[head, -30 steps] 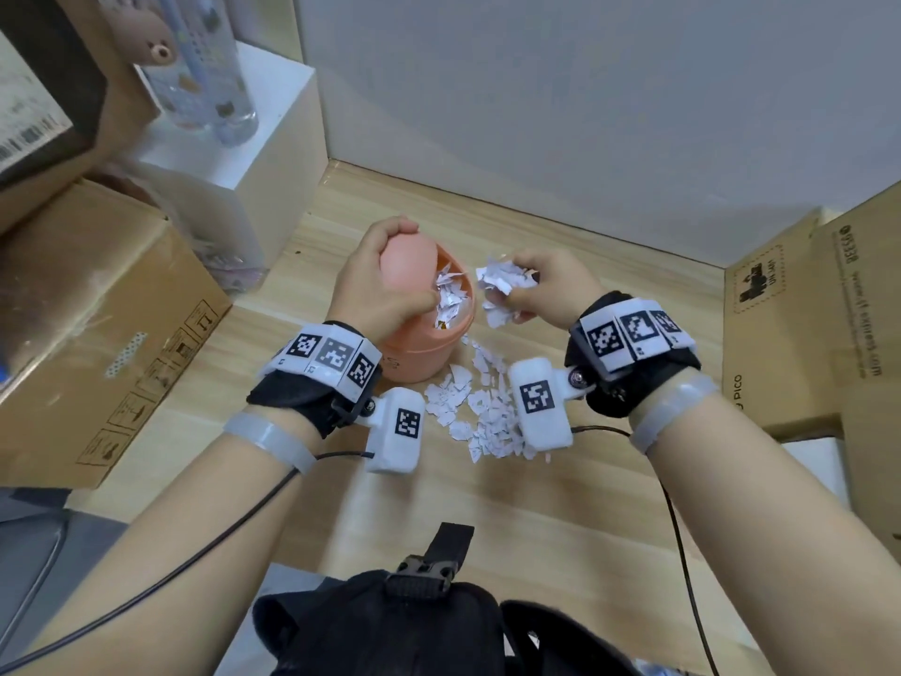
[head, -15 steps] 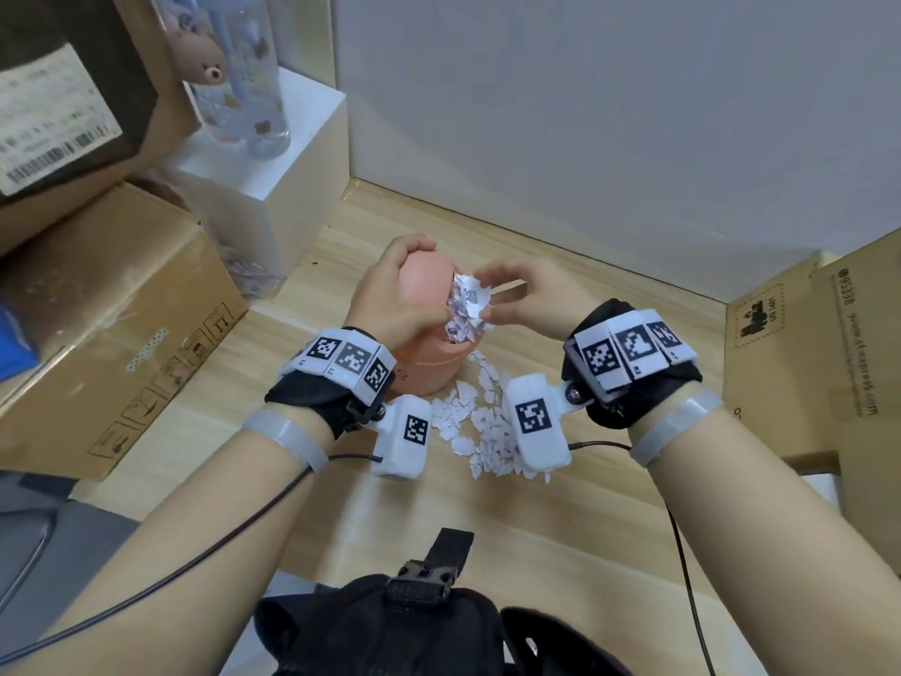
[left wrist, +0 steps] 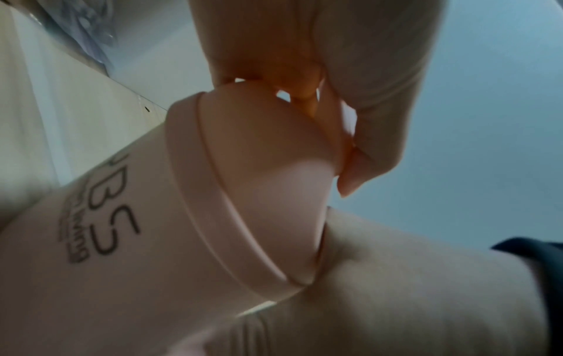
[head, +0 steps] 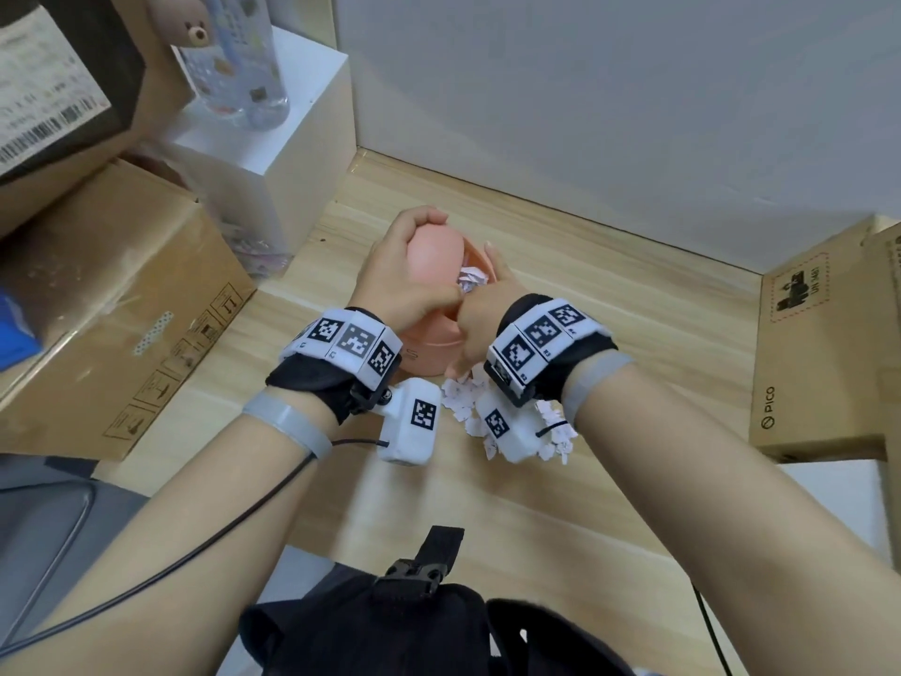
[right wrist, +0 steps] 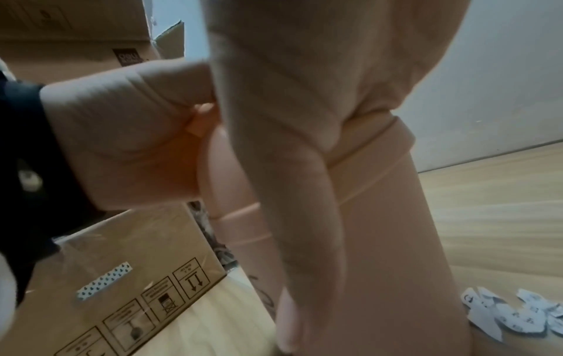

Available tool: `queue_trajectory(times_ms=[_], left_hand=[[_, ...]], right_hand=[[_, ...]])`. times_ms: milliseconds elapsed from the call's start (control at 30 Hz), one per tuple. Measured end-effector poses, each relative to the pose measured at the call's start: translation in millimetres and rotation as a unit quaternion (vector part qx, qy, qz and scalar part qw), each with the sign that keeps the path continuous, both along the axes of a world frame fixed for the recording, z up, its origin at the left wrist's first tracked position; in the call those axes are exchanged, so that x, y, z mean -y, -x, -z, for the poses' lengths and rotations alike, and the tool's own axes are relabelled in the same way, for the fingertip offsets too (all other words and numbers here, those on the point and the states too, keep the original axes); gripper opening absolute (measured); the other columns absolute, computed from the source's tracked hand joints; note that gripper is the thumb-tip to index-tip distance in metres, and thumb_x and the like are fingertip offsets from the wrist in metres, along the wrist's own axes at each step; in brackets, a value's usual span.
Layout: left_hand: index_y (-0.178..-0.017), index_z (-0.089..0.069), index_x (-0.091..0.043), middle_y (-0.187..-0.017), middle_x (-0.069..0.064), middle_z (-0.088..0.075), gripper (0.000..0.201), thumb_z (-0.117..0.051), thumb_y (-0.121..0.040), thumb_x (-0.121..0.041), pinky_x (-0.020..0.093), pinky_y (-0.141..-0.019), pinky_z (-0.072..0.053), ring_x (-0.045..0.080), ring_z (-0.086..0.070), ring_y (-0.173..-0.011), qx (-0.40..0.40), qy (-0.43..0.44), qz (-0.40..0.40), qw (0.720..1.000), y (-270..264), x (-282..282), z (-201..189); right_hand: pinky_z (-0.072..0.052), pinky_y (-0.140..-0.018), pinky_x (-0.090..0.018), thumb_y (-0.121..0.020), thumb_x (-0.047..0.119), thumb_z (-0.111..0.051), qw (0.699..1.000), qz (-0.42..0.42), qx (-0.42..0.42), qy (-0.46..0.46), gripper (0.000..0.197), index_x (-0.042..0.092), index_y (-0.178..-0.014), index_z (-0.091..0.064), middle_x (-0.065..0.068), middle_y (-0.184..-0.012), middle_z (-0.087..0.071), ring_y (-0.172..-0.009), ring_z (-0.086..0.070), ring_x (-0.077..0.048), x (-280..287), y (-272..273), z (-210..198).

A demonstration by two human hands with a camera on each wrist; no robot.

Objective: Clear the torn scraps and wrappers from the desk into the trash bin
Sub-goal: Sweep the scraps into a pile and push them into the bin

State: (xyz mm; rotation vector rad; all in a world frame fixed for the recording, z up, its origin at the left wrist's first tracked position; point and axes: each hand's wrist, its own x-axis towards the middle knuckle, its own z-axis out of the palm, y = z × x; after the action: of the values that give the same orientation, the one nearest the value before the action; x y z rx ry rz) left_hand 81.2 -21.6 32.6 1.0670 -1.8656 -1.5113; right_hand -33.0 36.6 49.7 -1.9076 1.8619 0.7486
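Observation:
A pink trash bin [head: 429, 348] stands on the wooden desk [head: 609, 334]. My left hand [head: 404, 275] grips its swing lid [head: 434, 256] and holds it tilted open; in the left wrist view the fingers [left wrist: 274, 48] curl over the lid [left wrist: 274, 168]. My right hand [head: 480, 309] lies over the bin's mouth, thumb [right wrist: 289, 313] straight down the bin's outer wall [right wrist: 381, 240]. Its fingers reach over the rim. White torn scraps [head: 472, 280] show inside the bin. A heap of scraps [head: 551, 431] lies on the desk in front of the bin, partly hidden by my wrists.
A large cardboard box [head: 122, 304] stands close on the left, with a white box [head: 273, 139] and a clear bottle [head: 239, 65] behind it. More cardboard boxes [head: 829, 344] line the right side. A grey wall [head: 585, 114] closes the back.
My right hand carried a bunch of scraps leftward to the bin's mouth and lowered onto it; scraps now lie inside. My left hand kept the lid tilted.

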Motion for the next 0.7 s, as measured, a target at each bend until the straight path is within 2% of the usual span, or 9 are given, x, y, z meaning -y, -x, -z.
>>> queue_trajectory(times_ms=[133, 200, 300, 367, 400, 467, 567, 633, 700], left_hand=[[-0.109, -0.045, -0.037, -0.115, -0.023, -0.044, 0.068, -0.072, -0.050, -0.018, 0.001, -0.076, -0.036, 0.006, -0.046, -0.109, -0.002, 0.013, 0.004, 1.000, 0, -1, -2], [-0.109, -0.046, -0.035, -0.113, -0.026, -0.045, 0.068, -0.072, -0.049, -0.018, -0.003, -0.076, -0.035, 0.004, -0.046, -0.108, -0.008, 0.021, 0.002, 1.000, 0, -2, -2], [-0.109, -0.045, -0.035, -0.114, -0.026, -0.045, 0.066, -0.073, -0.051, -0.018, 0.004, -0.081, -0.035, 0.005, -0.045, -0.111, -0.010, 0.026, -0.005, 1.000, 0, -2, -1], [-0.109, -0.046, -0.034, -0.119, -0.018, -0.047, 0.066, -0.074, -0.056, -0.008, 0.004, -0.077, -0.035, 0.008, -0.045, -0.112, -0.005, 0.030, -0.011, 0.999, 0, -2, 0], [-0.109, -0.046, -0.033, -0.121, -0.013, -0.047, 0.066, -0.074, -0.058, -0.003, 0.001, -0.074, -0.036, 0.009, -0.044, -0.112, -0.003, 0.032, -0.015, 0.999, 1, -2, 0], [-0.111, -0.047, -0.030, -0.121, -0.010, -0.046, 0.066, -0.072, -0.058, -0.001, -0.006, -0.069, -0.035, 0.009, -0.044, -0.110, -0.006, 0.031, -0.016, 0.999, 2, -3, -1], [-0.111, -0.047, -0.030, -0.120, -0.013, -0.046, 0.067, -0.071, -0.052, -0.010, -0.006, -0.071, -0.035, 0.006, -0.045, -0.109, -0.007, 0.025, -0.024, 0.999, 2, -4, -2], [-0.114, -0.048, -0.028, -0.120, -0.013, -0.046, 0.067, -0.074, -0.056, -0.004, -0.004, -0.073, -0.036, 0.006, -0.045, -0.109, -0.007, 0.028, -0.031, 0.999, 3, -5, -1], [-0.118, -0.049, -0.021, -0.119, -0.013, -0.045, 0.066, -0.072, -0.061, 0.002, -0.005, -0.073, -0.035, 0.004, -0.045, -0.106, -0.002, 0.040, -0.033, 0.999, 3, -6, -1]], right_hand=[[0.022, -0.109, -0.050, -0.075, 0.058, -0.055, 0.999, -0.008, 0.030, 0.015, 0.055, 0.016, -0.110, -0.062, -0.003, -0.104, -0.069, -0.120, -0.050, -0.021, -2, 9, 0], [0.018, -0.111, -0.049, -0.079, 0.049, -0.056, 0.994, 0.018, 0.084, 0.071, 0.040, 0.021, -0.106, -0.064, 0.002, -0.103, -0.068, -0.114, -0.053, -0.017, -7, 17, -7], [-0.006, -0.115, -0.043, -0.076, 0.034, -0.067, 0.935, 0.117, 0.251, 0.222, 0.024, 0.026, -0.099, -0.067, 0.007, -0.104, -0.068, -0.106, -0.057, -0.011, -28, 35, -16], [-0.036, -0.099, -0.028, -0.073, 0.025, -0.073, 0.870, 0.223, 0.344, 0.274, 0.025, 0.022, -0.096, -0.068, 0.003, -0.103, -0.068, -0.101, -0.059, -0.015, -50, 46, -11], [-0.040, -0.085, -0.022, -0.071, 0.022, -0.075, 0.846, 0.273, 0.361, 0.283, 0.027, 0.021, -0.098, -0.068, 0.000, -0.104, -0.067, -0.098, -0.059, -0.017, -61, 51, -5], [-0.039, -0.075, -0.022, -0.069, 0.021, -0.077, 0.833, 0.355, 0.338, 0.259, 0.041, 0.021, -0.108, -0.063, -0.004, -0.114, -0.061, -0.095, -0.056, -0.018, -82, 60, 14], [-0.043, -0.090, -0.033, -0.063, 0.029, -0.081, 0.863, 0.432, 0.235, 0.116, 0.079, 0.028, -0.131, -0.040, -0.009, -0.134, -0.038, -0.113, -0.046, -0.023, -113, 71, 49], [-0.044, -0.096, -0.044, -0.054, 0.034, -0.085, 0.880, 0.448, 0.150, 0.043, 0.100, 0.035, -0.135, -0.027, -0.010, -0.132, -0.028, -0.119, -0.039, -0.031, -134, 69, 70], [-0.048, -0.090, -0.045, -0.048, 0.032, -0.087, 0.882, 0.457, 0.111, 0.025, 0.107, 0.037, -0.133, -0.023, -0.010, -0.127, -0.025, -0.114, -0.041, -0.034, -148, 61, 85]])
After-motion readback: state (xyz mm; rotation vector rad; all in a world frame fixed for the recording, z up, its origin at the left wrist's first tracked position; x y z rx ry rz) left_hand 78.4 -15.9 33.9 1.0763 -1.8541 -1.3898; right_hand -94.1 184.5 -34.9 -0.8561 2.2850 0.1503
